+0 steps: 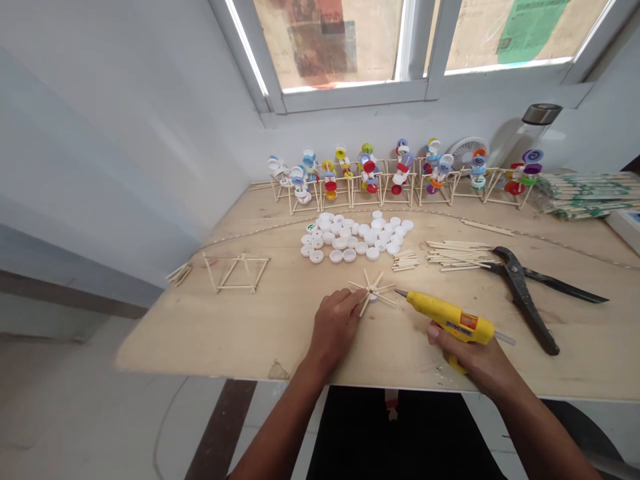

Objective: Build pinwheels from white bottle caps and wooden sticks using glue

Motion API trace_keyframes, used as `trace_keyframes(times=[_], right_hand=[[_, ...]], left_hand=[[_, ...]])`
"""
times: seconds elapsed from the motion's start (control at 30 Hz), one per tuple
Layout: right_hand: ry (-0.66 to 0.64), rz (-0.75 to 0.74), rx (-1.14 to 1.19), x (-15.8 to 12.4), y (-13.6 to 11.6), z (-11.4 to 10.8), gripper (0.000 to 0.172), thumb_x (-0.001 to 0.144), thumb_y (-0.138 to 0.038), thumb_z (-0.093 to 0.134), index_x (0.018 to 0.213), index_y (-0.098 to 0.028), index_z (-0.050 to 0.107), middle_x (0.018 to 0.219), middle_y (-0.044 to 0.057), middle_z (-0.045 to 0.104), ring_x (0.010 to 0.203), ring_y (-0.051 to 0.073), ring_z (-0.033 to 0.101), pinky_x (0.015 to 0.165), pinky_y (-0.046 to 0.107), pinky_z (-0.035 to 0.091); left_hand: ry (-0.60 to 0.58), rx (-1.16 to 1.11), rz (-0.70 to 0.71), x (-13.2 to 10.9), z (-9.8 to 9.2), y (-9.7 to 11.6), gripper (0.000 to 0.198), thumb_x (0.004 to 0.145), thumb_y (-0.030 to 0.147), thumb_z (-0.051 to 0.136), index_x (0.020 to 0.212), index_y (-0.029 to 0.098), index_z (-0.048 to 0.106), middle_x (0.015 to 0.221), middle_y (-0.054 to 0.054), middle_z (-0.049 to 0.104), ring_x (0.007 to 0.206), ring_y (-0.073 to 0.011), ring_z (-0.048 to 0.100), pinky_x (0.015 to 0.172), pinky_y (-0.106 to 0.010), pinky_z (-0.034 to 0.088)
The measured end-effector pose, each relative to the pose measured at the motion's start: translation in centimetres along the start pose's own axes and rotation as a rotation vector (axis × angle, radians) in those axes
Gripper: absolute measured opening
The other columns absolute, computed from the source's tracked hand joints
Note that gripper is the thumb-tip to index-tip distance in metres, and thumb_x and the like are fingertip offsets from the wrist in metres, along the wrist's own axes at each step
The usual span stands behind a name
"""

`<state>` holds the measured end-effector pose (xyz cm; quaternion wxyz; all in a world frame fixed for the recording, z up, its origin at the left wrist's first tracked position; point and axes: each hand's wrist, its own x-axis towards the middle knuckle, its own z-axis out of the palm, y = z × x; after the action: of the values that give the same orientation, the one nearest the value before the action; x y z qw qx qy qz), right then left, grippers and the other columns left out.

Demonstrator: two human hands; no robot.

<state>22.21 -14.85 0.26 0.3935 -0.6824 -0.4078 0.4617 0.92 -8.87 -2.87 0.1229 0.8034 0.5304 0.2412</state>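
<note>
My left hand (336,328) rests on the table with its fingertips closed at the left side of a star of wooden sticks (373,289). The sticks spread out from a white bottle cap (373,298) beneath their middle. In my right hand (465,357) is a yellow hot glue gun (450,317), its nozzle pointing left, close to the star's right-hand sticks but apart from them. A clear glue stick juts from the gun's back end. Beyond the star lie many white bottle caps (345,233) and a small pile of short sticks (405,260).
Black pliers (525,293) lie at the right beside longer sticks (457,255). A stick frame (236,273) stands at the left. Along the wall are several stick stands with coloured caps (369,177), a small fan (467,153), a bottle (535,137) and bagged sticks (585,193).
</note>
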Motion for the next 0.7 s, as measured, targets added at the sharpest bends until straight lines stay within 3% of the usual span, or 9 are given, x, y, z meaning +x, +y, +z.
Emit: trace_keyframes(times=[0.23, 0.6, 0.7], right_hand=[[-0.003, 0.000, 0.034, 0.1, 0.3, 0.0, 0.033, 0.060, -0.047, 0.071, 0.074, -0.018, 0.066, 0.062, 0.001, 0.063, 0.058, 0.016, 0.058, 0.052, 0.025, 0.046], [-0.079, -0.020, -0.016, 0.4, 0.3, -0.4, 0.031, 0.060, -0.047, 0.071, 0.071, -0.018, 0.067, 0.064, 0.002, 0.065, 0.059, 0.016, 0.059, 0.053, 0.025, 0.047], [-0.026, -0.014, -0.005, 0.3, 0.1, -0.3, 0.029, 0.061, -0.046, 0.070, 0.072, -0.019, 0.067, 0.066, 0.002, 0.065, 0.061, 0.016, 0.059, 0.055, 0.025, 0.047]], left_hand=[[0.026, -0.051, 0.000, 0.1, 0.0, -0.3, 0.029, 0.084, 0.016, 0.047, 0.111, 0.018, 0.057, 0.089, -0.005, 0.067, 0.087, -0.0174, 0.061, 0.076, -0.030, 0.046], [-0.062, 0.005, 0.042, 0.9, -0.9, -0.2, 0.028, 0.085, 0.017, 0.046, 0.109, 0.020, 0.059, 0.087, -0.004, 0.067, 0.085, -0.0176, 0.061, 0.074, -0.029, 0.047], [-0.052, -0.015, 0.045, 0.9, -1.0, -0.2, 0.026, 0.085, 0.017, 0.045, 0.107, 0.020, 0.060, 0.094, -0.005, 0.068, 0.091, -0.0180, 0.061, 0.076, -0.029, 0.047]])
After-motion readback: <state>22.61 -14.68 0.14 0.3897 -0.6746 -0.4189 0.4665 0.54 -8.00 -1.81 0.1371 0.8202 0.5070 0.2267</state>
